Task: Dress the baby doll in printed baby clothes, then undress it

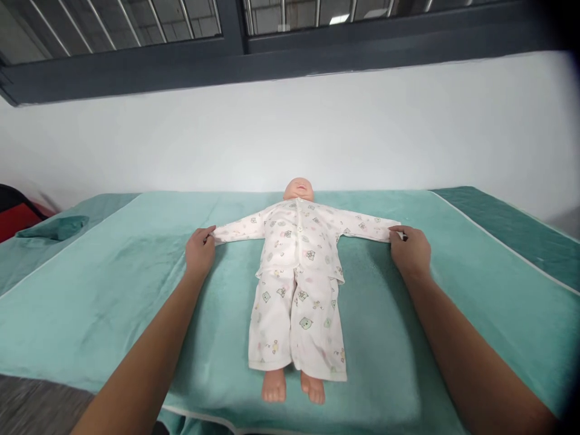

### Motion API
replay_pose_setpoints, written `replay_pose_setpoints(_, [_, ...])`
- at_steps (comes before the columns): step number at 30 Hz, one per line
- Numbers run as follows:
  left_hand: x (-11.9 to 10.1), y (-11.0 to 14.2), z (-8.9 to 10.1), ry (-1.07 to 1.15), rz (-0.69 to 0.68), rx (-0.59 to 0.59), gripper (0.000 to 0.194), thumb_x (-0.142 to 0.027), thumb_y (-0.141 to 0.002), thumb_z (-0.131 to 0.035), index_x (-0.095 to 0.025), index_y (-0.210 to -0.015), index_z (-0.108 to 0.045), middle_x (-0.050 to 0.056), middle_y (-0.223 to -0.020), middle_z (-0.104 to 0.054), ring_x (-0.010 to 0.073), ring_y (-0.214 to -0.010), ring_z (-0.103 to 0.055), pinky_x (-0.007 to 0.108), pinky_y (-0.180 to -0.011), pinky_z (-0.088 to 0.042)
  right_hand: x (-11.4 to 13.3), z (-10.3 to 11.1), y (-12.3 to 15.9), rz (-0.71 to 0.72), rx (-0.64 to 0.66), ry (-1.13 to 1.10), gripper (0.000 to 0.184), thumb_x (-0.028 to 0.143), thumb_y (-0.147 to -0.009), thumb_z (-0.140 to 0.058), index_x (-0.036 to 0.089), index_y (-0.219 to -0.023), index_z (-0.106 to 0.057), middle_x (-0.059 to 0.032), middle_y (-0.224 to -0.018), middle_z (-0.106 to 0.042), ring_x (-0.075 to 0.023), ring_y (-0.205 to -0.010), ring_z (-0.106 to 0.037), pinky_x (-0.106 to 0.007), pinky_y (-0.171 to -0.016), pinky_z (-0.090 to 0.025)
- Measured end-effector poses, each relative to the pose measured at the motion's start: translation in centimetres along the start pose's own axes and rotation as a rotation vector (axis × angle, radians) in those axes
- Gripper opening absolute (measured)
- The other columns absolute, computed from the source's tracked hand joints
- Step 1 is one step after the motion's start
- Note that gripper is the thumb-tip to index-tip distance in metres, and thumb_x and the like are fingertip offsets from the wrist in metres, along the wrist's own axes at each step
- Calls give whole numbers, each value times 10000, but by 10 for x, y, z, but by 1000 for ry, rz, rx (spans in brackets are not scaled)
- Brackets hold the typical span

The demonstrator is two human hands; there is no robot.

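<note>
A baby doll point(299, 188) lies on its back on a teal towel point(113, 290), arms spread wide and bare feet toward me. It wears a white patterned pyjama top point(296, 238) and matching trousers point(296, 323). My left hand point(199, 251) pinches the cuff of the sleeve on the left. My right hand point(410, 249) pinches the cuff of the sleeve on the right. Both sleeves are pulled out straight.
The towel covers a table set against a white wall point(290, 133) under a dark window frame. A folded dark green cloth point(57, 228) lies at the far left, beside something red point(18, 219). A darker green strip point(512, 226) runs along the right side.
</note>
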State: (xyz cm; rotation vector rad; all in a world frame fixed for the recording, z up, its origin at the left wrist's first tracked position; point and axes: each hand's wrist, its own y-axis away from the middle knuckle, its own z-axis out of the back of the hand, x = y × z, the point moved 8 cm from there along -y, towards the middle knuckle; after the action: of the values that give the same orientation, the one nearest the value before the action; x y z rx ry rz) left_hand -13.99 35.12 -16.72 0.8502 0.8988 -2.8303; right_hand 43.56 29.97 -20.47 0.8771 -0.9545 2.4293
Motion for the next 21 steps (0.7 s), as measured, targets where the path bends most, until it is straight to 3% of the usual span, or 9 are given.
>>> replay_pose_setpoints(7, [6, -1, -1, -7, 38, -11, 385, -345, -888, -446, -148, -1009, -753, 112, -1101, -672, 261, -1048, -621, 380, -987, -461, 11, 7, 4, 107, -73, -31, 286, 218, -810, -504, 153, -935, -754, -157, -1239, -649, -278, -1200, -561, -468, -1082, -396])
replay_pose_setpoints(12, [7, 0, -1, -1, 26, -11, 295, -268, -814, -502, -157, -946, -742, 113, -1079, -645, 257, -1015, -618, 386, -971, -480, 37, 15, 25, 271, -58, -99, 276, 275, -871, -515, 175, -1012, -730, -130, -1263, -662, -267, -1213, -579, -476, -1091, -408])
replay_pose_setpoints(17, [-6, 15, 17, 63, 2, -84, 319, -196, -800, -478, -160, -1018, -707, 107, -1120, -610, 233, -1073, -596, 350, -930, -508, 81, 33, 103, 366, 140, -185, 282, 355, -936, -509, 232, -1125, -678, -89, -1360, -608, -260, -1272, -549, -466, -1084, -432])
replay_pose_setpoints(21, [-34, 66, 35, 210, 28, -56, 251, -277, -864, -503, -185, -1005, -689, 73, -1062, -658, 221, -1036, -613, 342, -897, -519, 102, 49, 201, 384, 384, -228, 321, 320, -943, -529, 267, -1254, -593, -94, -1365, -579, -247, -1218, -582, -436, -988, -511])
